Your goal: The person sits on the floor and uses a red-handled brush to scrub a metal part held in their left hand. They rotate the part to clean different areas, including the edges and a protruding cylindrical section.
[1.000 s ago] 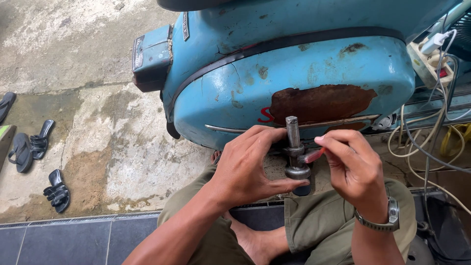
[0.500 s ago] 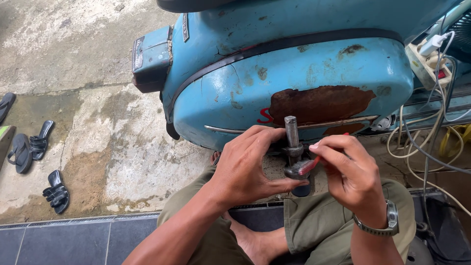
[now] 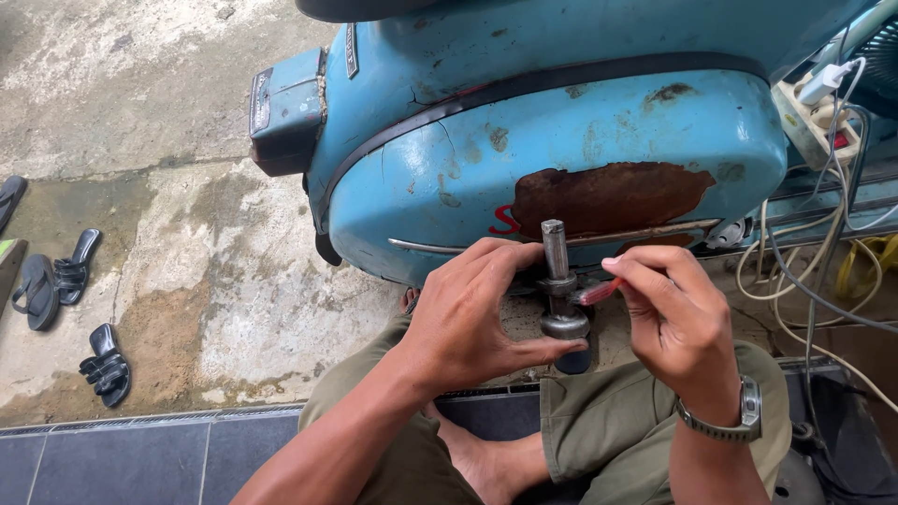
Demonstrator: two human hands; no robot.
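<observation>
Head view, looking down over the person's lap. Largest item: a blue scooter body [image 3: 561, 159] fills the far middle and right, its side panel carrying a large rust patch [image 3: 613, 196] and a thin trim strip below it. Left of it lies a stained concrete floor [image 3: 159, 281] with black sandals [image 3: 56, 281] at the far left edge. At the right edge, loose cables [image 3: 795, 271] and a power strip [image 3: 823, 112] lie beside the scooter. Near the camera, the person's olive-trousered knees and a bare foot [image 3: 477, 463] sit over dark tiles.

The metal shaft [image 3: 559, 290] stands just in front of the rust patch, between the two hands and above the lap. Its long axis runs upright, narrow end far and up, with a wider collar and a dark base at the near, lower end.

The left hand [image 3: 468, 327] comes in from the near left, wrist low, fingers curled over the top. Its thumb lies under the collar and its fingers are closed around the shaft's lower part, clamped on it.

The right hand [image 3: 678, 323], wearing a wristwatch [image 3: 739, 421], comes in from the near right. Its fingers are pinched together on a small red tool [image 3: 599, 293], whose tip points left and meets the shaft at about the collar. The shaft thus lies directly left of the right fingers, touching the tool tip; the left hand is the nearer, being already on it.
</observation>
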